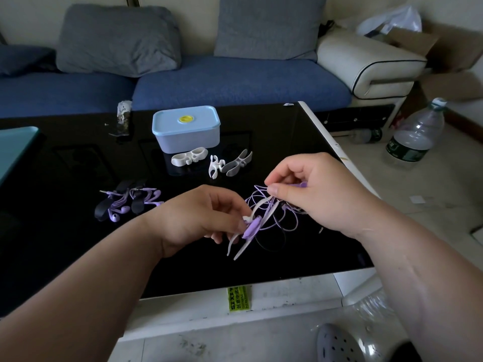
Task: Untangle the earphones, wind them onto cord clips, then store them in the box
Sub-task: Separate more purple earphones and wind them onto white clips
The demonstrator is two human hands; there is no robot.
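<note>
Left hand [198, 218] pinches a white cord clip [241, 240]; right hand [311, 189] pinches the purple earphone cord [264, 202] above the black table [78, 231].

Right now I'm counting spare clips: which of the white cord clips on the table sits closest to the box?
The white cord clip with two oval openings, lying directly before the blue box; the other two lie farther right.
</note>
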